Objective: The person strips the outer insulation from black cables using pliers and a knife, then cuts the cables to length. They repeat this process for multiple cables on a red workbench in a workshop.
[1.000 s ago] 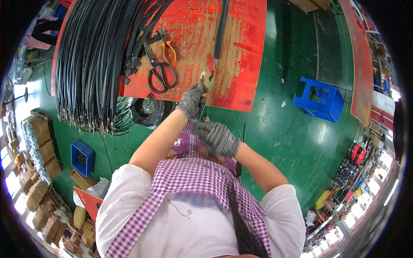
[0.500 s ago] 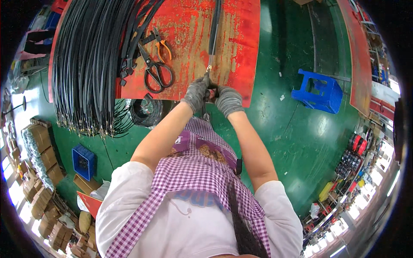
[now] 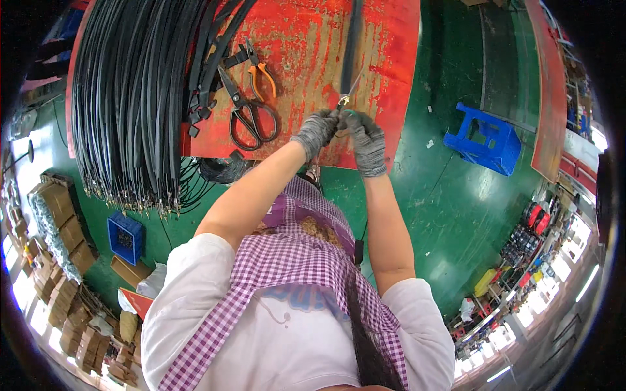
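Observation:
A black cable bundle (image 3: 351,52) runs down the right part of the worn red table, with brass-coloured metal ends (image 3: 343,101) at its near end. My left hand (image 3: 316,132), in a grey glove, is closed round the cables just below those ends. Beside it my right hand (image 3: 365,142), gloved alike, is closed with fingertips close to the cable end; what it pinches is too small to tell. A thin pale strip (image 3: 357,81) slants up by the metal ends. Black-handled scissors (image 3: 253,124) and orange-handled pliers (image 3: 262,77) lie to the left.
Many black cables (image 3: 134,98) hang over the left side of the table (image 3: 300,58), next to short black offcuts (image 3: 195,118). A coil of black cable (image 3: 223,169) is below the edge. On the green floor stand a blue stool (image 3: 484,138) and a blue crate (image 3: 125,238).
Both hands have moved a little away from me and to the right, along with the cable end. My right hand has turned and lifted, and the thin strip now shows beside the cables.

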The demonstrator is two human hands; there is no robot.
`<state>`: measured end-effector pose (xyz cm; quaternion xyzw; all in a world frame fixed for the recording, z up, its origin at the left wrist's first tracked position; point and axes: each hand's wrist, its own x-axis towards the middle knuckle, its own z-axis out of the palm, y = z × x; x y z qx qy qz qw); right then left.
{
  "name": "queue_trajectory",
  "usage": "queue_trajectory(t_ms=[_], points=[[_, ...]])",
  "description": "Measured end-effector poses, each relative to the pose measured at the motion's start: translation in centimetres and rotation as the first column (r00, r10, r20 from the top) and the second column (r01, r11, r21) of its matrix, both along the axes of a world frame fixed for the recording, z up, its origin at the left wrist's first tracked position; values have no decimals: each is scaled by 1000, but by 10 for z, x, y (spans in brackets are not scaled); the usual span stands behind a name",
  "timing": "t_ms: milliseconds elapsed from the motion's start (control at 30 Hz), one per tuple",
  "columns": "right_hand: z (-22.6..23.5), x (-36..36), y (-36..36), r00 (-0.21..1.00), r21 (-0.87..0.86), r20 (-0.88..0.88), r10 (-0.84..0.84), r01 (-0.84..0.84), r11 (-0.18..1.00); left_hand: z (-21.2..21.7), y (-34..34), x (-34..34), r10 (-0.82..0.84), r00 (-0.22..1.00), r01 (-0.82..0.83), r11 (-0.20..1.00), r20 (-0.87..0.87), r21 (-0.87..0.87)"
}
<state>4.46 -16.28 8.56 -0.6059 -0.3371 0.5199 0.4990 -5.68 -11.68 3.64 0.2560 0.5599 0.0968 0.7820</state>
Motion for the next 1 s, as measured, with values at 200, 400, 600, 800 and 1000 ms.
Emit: queue_trajectory(t_ms=[200,400,600,800,1000], points=[[-30,19,11,631,112,-763,141,-85,990,-33,-16,-25,213,975,-216,975,71,47],[12,6,17,714,-124,-698,56,-198,972,5,-47,-135,-120,978,92,983,171,161],[-20,9,39,942,-273,-88,323,-334,902,24,-94,-189,-52,993,32,983,104,183],[-48,-22,43,896,-184,161,415,-386,904,55,-90,-186,40,999,-30,963,33,-267],[-40,-23,53,806,-182,-157,571,-592,785,45,-84,-184,-50,984,81,979,169,-186]])
